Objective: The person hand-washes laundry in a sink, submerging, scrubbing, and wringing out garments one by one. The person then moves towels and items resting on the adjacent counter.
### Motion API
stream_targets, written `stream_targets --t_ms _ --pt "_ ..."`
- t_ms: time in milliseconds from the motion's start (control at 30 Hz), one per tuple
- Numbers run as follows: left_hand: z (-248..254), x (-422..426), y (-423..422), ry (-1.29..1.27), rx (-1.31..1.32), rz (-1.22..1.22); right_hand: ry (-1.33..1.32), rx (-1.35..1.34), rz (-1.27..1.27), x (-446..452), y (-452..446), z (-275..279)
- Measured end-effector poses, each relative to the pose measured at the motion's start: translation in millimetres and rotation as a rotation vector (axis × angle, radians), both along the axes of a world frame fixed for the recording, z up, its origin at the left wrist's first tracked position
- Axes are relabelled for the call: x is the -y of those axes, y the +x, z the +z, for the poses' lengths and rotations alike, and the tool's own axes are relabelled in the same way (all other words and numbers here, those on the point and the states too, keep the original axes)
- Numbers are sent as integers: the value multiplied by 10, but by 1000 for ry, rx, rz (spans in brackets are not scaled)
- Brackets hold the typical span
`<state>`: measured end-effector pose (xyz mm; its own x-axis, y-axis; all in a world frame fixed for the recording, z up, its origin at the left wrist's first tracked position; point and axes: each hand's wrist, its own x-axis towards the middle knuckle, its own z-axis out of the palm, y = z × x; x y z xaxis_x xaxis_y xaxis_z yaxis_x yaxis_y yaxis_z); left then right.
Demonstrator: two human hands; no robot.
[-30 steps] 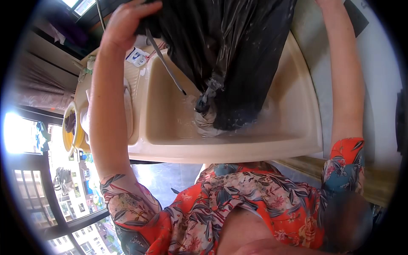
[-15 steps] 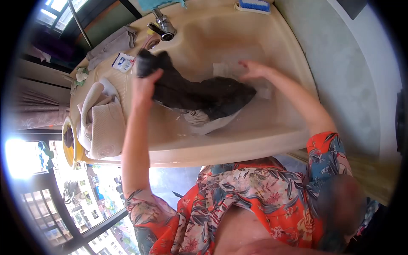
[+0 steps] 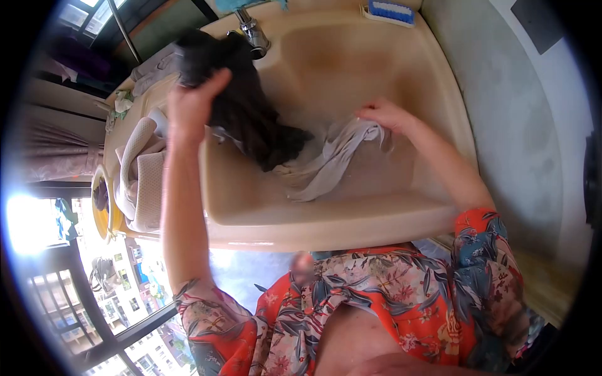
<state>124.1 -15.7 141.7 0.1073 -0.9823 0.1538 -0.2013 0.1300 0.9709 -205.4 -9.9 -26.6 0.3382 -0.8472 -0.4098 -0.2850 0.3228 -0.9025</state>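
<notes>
My left hand (image 3: 195, 103) is closed around a wet dark garment (image 3: 246, 103), raised above the left side of the sink. The garment hangs in folds, its lower end down in the basin. Toward the right, my right hand (image 3: 384, 116) grips one end of a pale grey cloth (image 3: 338, 153). That cloth stretches down to the left, its far end lying beside the dark garment's lower end. Both hang in or over the beige sink (image 3: 351, 219), which holds some cloudy water.
A chrome faucet (image 3: 253, 34) stands at the back rim. A blue-bristled brush (image 3: 390, 11) rests on the far right rim. Bundled light textured fabric (image 3: 149, 188) lies on the left ledge, near a yellow basin (image 3: 100, 200). A wall (image 3: 520, 94) borders the right.
My left hand has lifted the dark garment up and left, drawing it off the pale cloth. My right hand, empty before, now holds the pale cloth's end. The view has shifted slightly.
</notes>
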Motion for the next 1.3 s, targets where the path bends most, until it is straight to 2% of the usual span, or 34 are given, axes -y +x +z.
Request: stream_targets --t_ms 100,167,233,267,367,467,567,600,700,767,800,900,1033,1133,1233,1300 --pt "-900 70 -48 283 178 -235 -75 337 -113 -32 40 763" --pt "-1083 -4 -198 41 888 -293 -140 437 -186 -103 144 1221" --pt "-866 -96 -432 60 835 -381 -287 384 -4 -144 175 1509" --pt "-776 -98 -537 -52 713 -401 -356 361 88 -146 199 1593" --pt "-446 1 -828 -117 198 -608 -386 216 282 -124 311 1737" --pt "-749 258 -979 155 204 -1011 -426 162 437 -48 276 1862" --pt "-857 243 -944 119 398 -834 -549 9 411 8 126 1889" --pt "-833 244 -903 118 555 -666 -530 -20 373 26 65 1881" --pt "-786 385 -628 199 117 -476 -516 -147 294 102 -119 1785" --pt "-558 378 -522 172 -121 -487 -571 -279 295 155 -206 1623" --pt "-472 370 -495 146 -108 -460 -704 -511 352 160 -232 1579" --pt "-331 379 -362 112 -98 -359 -521 -831 473 228 -209 1458" --pt "-372 428 -197 -22 63 -242 -396 -620 421 280 -259 1288" --pt "-512 494 -76 -237 421 -80 -476 -434 404 335 -285 1260" --pt "-672 416 -41 -131 838 231 -445 -173 204 235 -74 1181" --pt "-1131 425 -9 -115 940 371 -374 -35 84 113 254 993"
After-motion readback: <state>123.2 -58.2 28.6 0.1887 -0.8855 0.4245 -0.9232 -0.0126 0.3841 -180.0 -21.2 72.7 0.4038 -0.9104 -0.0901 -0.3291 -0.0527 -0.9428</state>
